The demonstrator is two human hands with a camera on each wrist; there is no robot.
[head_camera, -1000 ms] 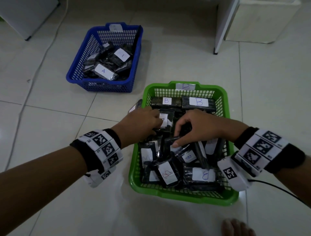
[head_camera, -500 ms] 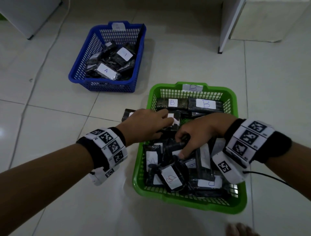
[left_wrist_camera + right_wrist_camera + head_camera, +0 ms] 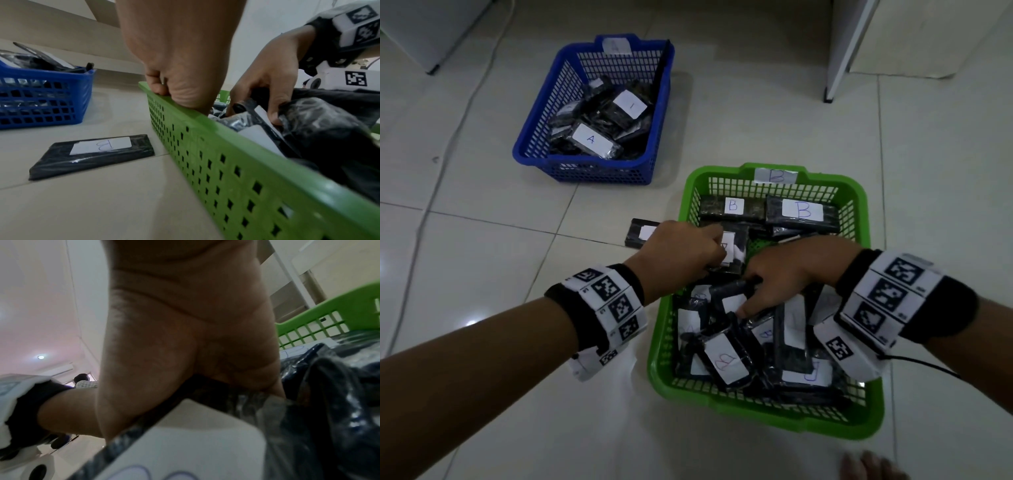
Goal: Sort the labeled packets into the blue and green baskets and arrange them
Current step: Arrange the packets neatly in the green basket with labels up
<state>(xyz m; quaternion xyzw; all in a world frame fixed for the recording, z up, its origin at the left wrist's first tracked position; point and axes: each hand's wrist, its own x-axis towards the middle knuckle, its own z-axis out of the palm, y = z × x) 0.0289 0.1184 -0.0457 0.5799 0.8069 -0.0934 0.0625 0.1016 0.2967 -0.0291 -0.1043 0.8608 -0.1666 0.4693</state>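
The green basket point(image 3: 825, 178) marked B is full of black packets with white labels; two B packets point(image 3: 803, 212) lie flat along its far side. My left hand point(image 3: 685, 253) reaches over the left rim point(image 3: 205, 162), its fingers curled on a labelled packet point(image 3: 732, 250). Close beside it, my right hand point(image 3: 784, 277) grips a dark packet point(image 3: 732, 289) in the middle of the pile point(image 3: 242, 105). One B packet point(image 3: 642, 234) lies on the floor left of the green basket point(image 3: 92, 154). Farther off to the left, the blue basket point(image 3: 530, 154) holds A packets point(image 3: 590, 138).
A white furniture leg point(image 3: 828, 96) stands at the back right. A thin cable point(image 3: 448, 137) runs down the tiled floor on the left. Bare toes point(image 3: 869, 469) show at the bottom edge. A person point(image 3: 82, 381) stands far off in the right wrist view.
My left hand has slid slightly right with its packet. My right wrist has swung in towards the basket's middle while the fingers dig into the pile. A bare patch of basket floor shows between the hands.
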